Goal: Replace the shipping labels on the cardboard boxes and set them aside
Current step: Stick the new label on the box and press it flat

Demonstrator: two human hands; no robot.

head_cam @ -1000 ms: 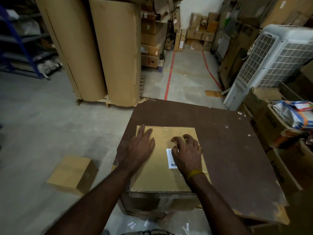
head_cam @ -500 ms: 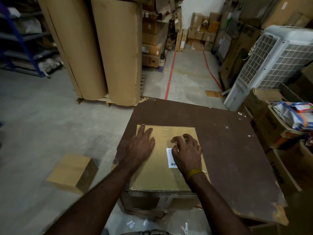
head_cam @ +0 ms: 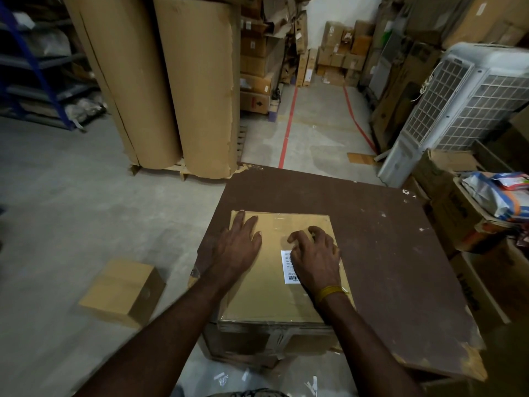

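A flat cardboard box (head_cam: 272, 293) lies on the dark brown table (head_cam: 395, 267), near its front left corner. A white shipping label (head_cam: 287, 267) with a barcode sticks to the box top, and my right hand (head_cam: 315, 259) covers most of it. That hand's fingers are curled, their tips pressing on the box just beyond the label. My left hand (head_cam: 237, 247) lies flat on the box's left part, fingers straight. A smaller cardboard box (head_cam: 123, 290) sits on the floor to the left of the table.
Tall cardboard rolls (head_cam: 177, 81) stand on a pallet beyond the table. A white air cooler (head_cam: 458, 110) and open cartons (head_cam: 469, 224) crowd the right side. Stacked boxes (head_cam: 340, 50) fill the back. Scraps of paper (head_cam: 223, 379) litter the floor at my feet.
Both hands stay on the box top in nearly the same place; my right hand's fingers have shifted slightly over the label.
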